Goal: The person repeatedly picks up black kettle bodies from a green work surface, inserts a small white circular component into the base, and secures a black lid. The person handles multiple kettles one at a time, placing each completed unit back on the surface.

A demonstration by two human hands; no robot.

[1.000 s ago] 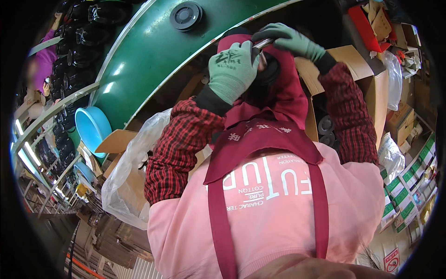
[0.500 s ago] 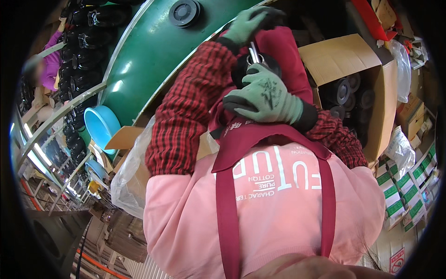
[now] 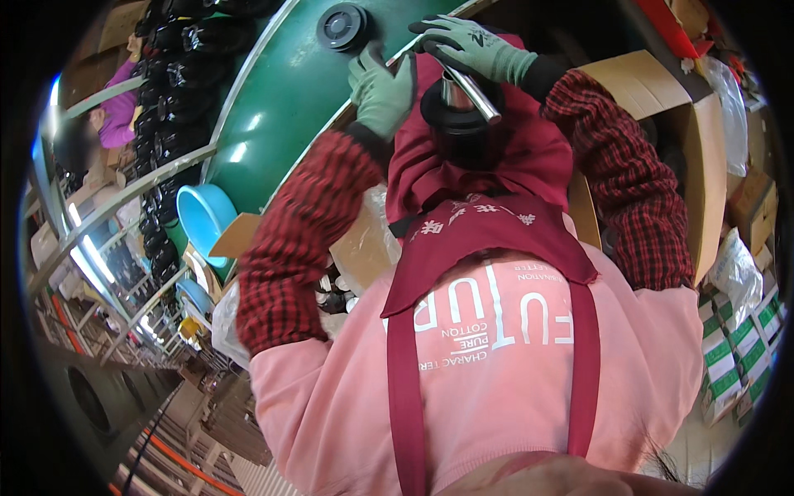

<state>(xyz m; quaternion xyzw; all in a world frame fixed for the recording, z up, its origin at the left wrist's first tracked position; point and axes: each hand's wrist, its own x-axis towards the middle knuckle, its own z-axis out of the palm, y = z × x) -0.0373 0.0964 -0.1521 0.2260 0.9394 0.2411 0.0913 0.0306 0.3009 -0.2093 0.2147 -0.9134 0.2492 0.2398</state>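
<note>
My left hand, in a pale green glove with dark fingertips, reaches over the conveyor's edge. Its fingers are stretched upward, just short of a black round flanged part lying on the green belt. My right hand, gloved alike, is beyond my lap with its fingers extended leftward, palm side hidden. Below it, a shiny metal rod slants across a short metal cylinder. The cylinder rises from a black round part resting on my maroon apron. Whether my right hand touches the rod is unclear.
The green conveyor belt curves along the left. Beside it are a blue basin and black glossy items on a rack. An open cardboard box stands at my right. Another person's purple sleeve shows far left.
My left hand has moved from beyond my lap to the belt's edge. My right hand has gone from close to my chest to beyond the black part. The rod now slants to the lower right.
</note>
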